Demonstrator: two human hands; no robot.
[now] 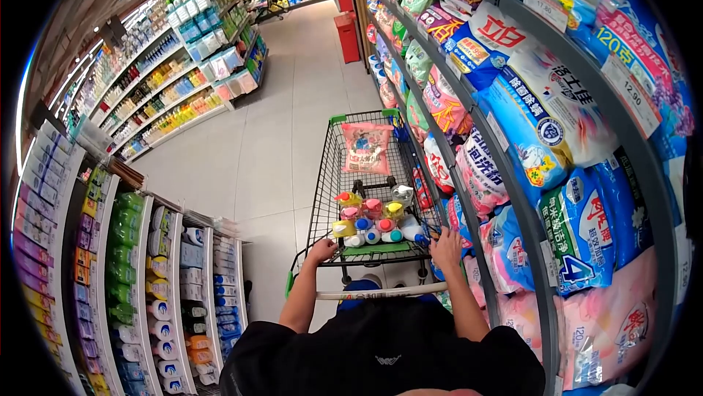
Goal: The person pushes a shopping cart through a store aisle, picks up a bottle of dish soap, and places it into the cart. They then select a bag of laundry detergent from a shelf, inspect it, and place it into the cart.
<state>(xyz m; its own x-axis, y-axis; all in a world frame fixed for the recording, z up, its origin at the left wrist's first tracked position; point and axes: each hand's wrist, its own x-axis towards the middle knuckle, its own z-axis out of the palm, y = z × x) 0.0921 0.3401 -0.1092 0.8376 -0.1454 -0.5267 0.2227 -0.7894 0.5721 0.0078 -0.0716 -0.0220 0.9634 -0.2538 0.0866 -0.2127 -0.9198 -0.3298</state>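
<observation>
A black wire shopping cart [320, 184] with green corners stands in front of me. My left hand [322, 249] is closed on the left side of its near rim. On the right side, my right hand [445, 246] rests on the near rim, its fingers seemingly curled over the edge. The pale push handle [388, 292] runs between my forearms, close to my body. Several bottles with coloured caps [373, 208] are packed in the near end of the basket. A pink printed bag [367, 148] lies at the far end.
Tall shelves of bagged laundry detergent [524, 114] rise close along the right. Shelves of bottles and boxes [130, 249] line the near left, with another stocked rack [157, 77] beyond. A tiled aisle [282, 96] runs ahead, past a red bin [347, 37].
</observation>
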